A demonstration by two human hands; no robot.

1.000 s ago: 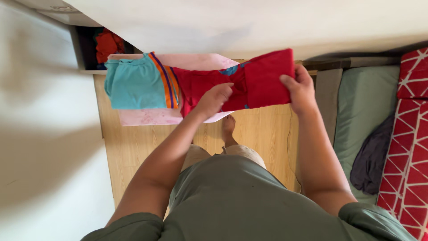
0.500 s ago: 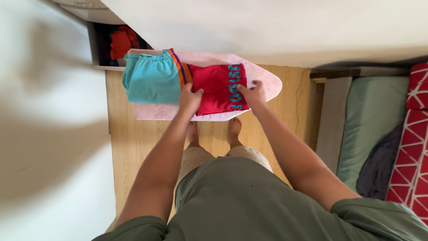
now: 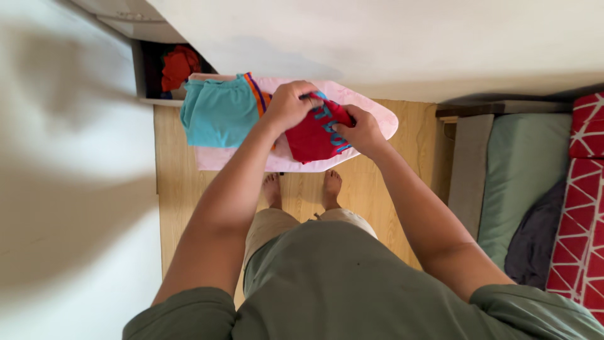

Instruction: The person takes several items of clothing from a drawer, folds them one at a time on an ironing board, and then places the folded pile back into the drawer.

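1. Standing over a pink ironing board [image 3: 371, 119], a person is working a red garment [image 3: 311, 135] with blue lettering, which is lying bunched near the middle of the board, toward its rounded end.
2. Their left hand [image 3: 288, 104] is curling over the garment's upper edge, fingers pressed together and pinching a fold of the red cloth.
3. Their right hand [image 3: 360, 129] is gripping the right side of the garment, fingers closed on the cloth; the thumb is tucking in against the lettering.
4. To do this fold well, I would judge both hands should be keeping the edges lined up and the cloth flat on the board, so no crease is getting trapped underneath.
5. Just beside the red garment, at the board's square end, one folded teal garment [image 3: 217, 113] with orange and purple stripes is lying, its striped edge under the left wrist.
6. Counting: one red garment, one teal garment, one ironing board, two hands. One more reddish bundle [image 3: 178, 66] is sitting in a dark shelf beyond the board's square end.
7. Two bare feet [image 3: 302, 189] are showing on the wooden floor [image 3: 182, 189] below the board's near edge.
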